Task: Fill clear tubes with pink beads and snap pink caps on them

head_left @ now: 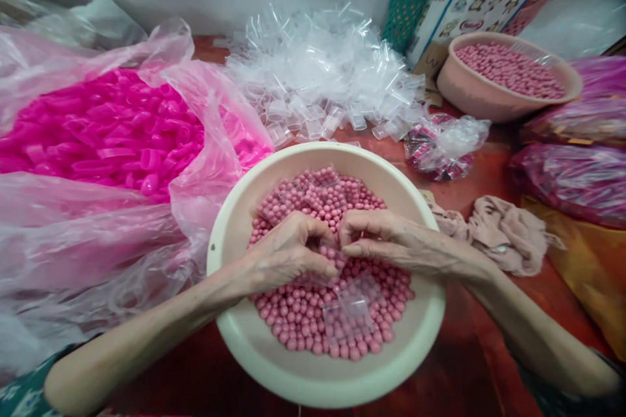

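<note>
A cream basin (227, 313) holds a heap of pink beads (313, 319). My left hand (288, 251) is over the heap, its thumb and fingers closed on a small clear plastic packet (332, 259) with pink beads in it. My right hand (386, 240) is beside it, thumb and fingertips pinched together close to the packet's edge; what they grip, if anything, is hidden. Near the basin's front, flat clear sleeves (347, 316) lie on the beads. Behind my hands, several bead-filled clear packets (313, 192) rest on the heap.
At left, a pink plastic bag (200, 98) lies open around bright pink plastic pieces (98, 137). Clear plastic pieces (317, 71) are piled behind the basin. A second bead-filled basin (479, 94), a knotted bag (443, 146), a crumpled cloth (508, 234) and wrapped bundles (577, 176) are at right.
</note>
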